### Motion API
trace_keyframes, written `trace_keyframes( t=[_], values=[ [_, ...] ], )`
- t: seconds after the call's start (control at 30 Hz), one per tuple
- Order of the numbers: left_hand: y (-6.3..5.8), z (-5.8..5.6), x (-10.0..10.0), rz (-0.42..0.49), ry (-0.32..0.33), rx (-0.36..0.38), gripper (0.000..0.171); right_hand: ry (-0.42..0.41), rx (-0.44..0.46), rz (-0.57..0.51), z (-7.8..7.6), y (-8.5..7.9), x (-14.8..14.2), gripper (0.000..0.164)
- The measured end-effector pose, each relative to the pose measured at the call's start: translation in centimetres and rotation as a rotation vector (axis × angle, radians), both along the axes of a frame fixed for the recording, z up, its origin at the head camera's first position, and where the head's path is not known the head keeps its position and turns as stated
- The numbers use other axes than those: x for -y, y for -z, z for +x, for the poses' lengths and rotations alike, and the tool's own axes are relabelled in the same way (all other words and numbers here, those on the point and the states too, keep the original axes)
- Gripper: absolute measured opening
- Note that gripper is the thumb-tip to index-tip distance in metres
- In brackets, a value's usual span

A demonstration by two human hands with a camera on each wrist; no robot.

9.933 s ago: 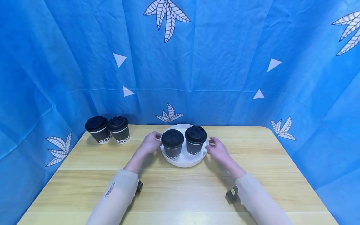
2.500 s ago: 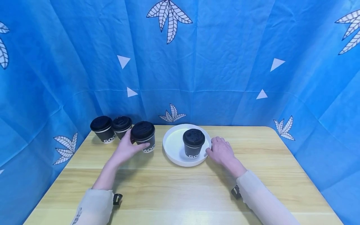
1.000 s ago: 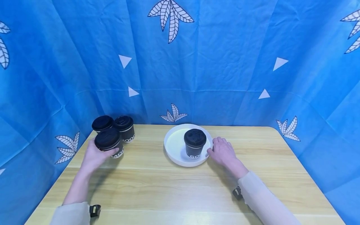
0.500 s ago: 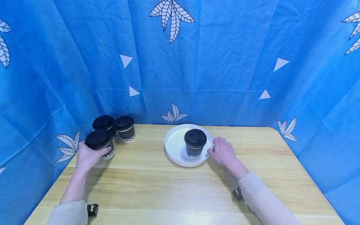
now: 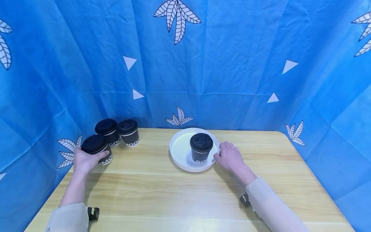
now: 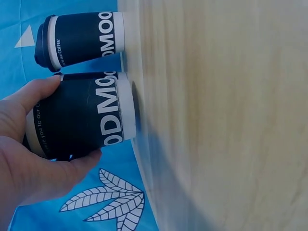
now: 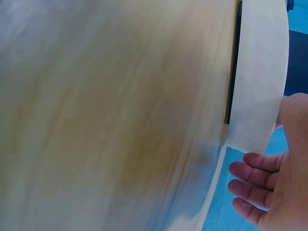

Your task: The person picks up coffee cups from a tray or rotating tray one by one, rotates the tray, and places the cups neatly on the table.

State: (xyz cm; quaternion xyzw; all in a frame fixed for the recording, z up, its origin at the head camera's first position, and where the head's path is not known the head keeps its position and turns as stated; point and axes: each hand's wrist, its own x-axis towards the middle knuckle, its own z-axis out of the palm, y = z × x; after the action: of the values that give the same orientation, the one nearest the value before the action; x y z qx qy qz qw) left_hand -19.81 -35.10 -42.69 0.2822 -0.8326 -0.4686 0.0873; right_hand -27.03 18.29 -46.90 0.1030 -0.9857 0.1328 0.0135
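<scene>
At the table's left side my left hand (image 5: 85, 161) grips a black paper coffee cup (image 5: 105, 158) with a black lid, thumb and fingers round its sides. The left wrist view shows this cup (image 6: 77, 115) upright, its white base close over the tabletop. Just behind it stand two matching cups, one at the far left (image 5: 108, 130) and one to its right (image 5: 128, 133). My right hand (image 5: 231, 158) holds the right edge of a round white tray (image 5: 179, 161), thumb over the rim and fingers outside. On the tray's right half stands another lidded cup (image 5: 201, 149).
The light wooden table (image 5: 174, 196) reaches to a blue curtain (image 5: 240, 64) with white leaf prints at the back and both sides. Bare tabletop lies between the left cups and the tray. Both wrists wear dark straps.
Earlier two cups stood on the tray. My left hand has carried one leftward to the other cups, and lately a little further left and nearer me. My right hand stays at the tray.
</scene>
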Motion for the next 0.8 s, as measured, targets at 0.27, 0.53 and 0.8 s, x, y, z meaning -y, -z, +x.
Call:
trace_keyframes(
  t=[0.27,0.53,0.8],
  values=[
    [0.08,-0.26,0.03,0.012,-0.019,-0.006,0.120,0.003,0.001,0.001,-0.10,0.14,0.01,0.045],
    [0.30,-0.48,0.22,0.003,-0.037,-0.013,0.116,0.001,-0.010,0.002,-0.07,0.20,0.05,0.047],
    [0.44,-0.50,0.27,-0.017,-0.044,-0.022,0.114,-0.001,-0.013,0.007,0.06,0.15,0.09,0.049]
  ],
)
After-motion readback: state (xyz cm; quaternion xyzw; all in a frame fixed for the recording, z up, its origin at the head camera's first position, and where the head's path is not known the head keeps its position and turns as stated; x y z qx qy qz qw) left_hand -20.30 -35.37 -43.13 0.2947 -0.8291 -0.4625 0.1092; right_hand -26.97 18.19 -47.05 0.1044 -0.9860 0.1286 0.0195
